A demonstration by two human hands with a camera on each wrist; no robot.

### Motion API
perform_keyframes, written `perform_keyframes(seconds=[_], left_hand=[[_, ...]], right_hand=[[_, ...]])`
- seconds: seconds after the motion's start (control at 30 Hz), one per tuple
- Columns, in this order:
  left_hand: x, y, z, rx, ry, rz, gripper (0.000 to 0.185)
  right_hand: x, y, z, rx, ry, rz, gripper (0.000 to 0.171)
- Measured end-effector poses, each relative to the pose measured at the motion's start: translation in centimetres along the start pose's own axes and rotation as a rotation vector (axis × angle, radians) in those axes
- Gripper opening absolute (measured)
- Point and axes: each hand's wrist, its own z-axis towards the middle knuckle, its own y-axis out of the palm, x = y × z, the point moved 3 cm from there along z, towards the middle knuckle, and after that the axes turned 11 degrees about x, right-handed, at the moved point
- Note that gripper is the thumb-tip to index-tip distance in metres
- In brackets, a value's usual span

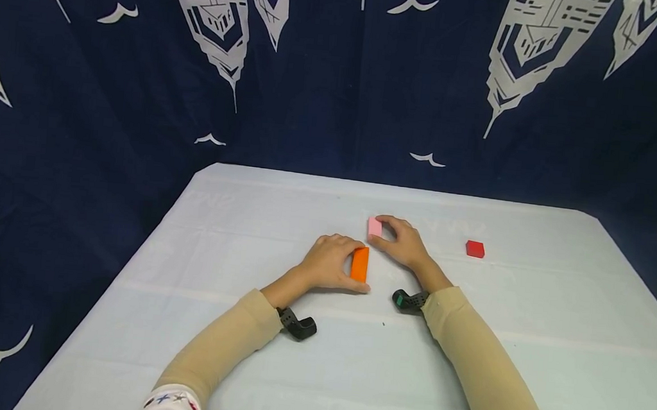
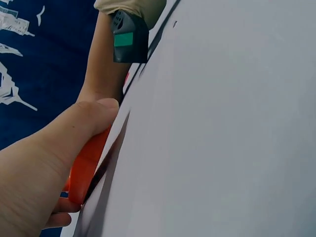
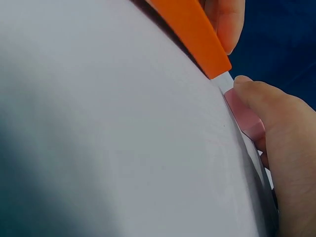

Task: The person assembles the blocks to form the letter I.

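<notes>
Fingers first: I log the left hand (image 1: 328, 261) curled round the orange block (image 1: 360, 263), thumb along its near side and fingers over the far side, so the block stands on its long edge on the desk (image 1: 246, 224) rather than lying flat; that grip looks meant to keep it upright. The left wrist view confirms the thumb (image 2: 84, 123) pressed against the block's orange face. Next, the right hand (image 1: 403, 242) pinches the pink block (image 1: 375, 227) between thumb and fingers, block resting on the desk just beyond the orange one's far end; the right wrist view shows the two nearly touching at a corner. I read this as lining one up against the other. Further right, well apart, lies a red block (image 1: 475, 249), untouched. Black wrist cameras sit under both beige sleeves. Behind the desk hangs a navy curtain (image 1: 326, 89) with white prints.
</notes>
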Motion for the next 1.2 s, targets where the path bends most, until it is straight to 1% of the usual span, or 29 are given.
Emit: perform_keyframes(seconds=[0.3, 0.43, 0.77, 0.9, 1.0, 1.13, 1.2], left_hand=[[0.27, 0.37, 0.0, -0.003, -0.019, 0.019, 0.092], [0.22, 0.46, -0.13, 0.012, -0.02, 0.019, 0.092], [0.13, 0.59, -0.39, 0.026, -0.038, -0.006, 0.094], [0.11, 0.56, -0.53, 0.021, -0.043, -0.013, 0.096], [0.05, 0.59, -0.55, 0.027, -0.043, -0.03, 0.087], [-0.02, 0.59, -0.44, 0.042, -0.049, -0.079, 0.061], [-0.08, 0.65, -0.37, 0.044, -0.054, -0.099, 0.051]], right_hand=[[-0.14, 0.04, 0.23, -0.007, 0.002, -0.017, 0.059], [-0.18, 0.12, 0.23, -0.013, 0.009, -0.02, 0.06], [-0.3, 0.24, 0.32, -0.008, -0.006, -0.021, 0.059], [-0.4, 0.22, 0.2, -0.018, 0.012, -0.017, 0.06], [-0.51, 0.06, -0.05, -0.02, 0.03, -0.01, 0.061], [-0.46, -0.22, -0.19, 0.004, 0.046, 0.019, 0.06], [-0.34, -0.3, -0.17, 0.016, 0.049, 0.033, 0.058]])
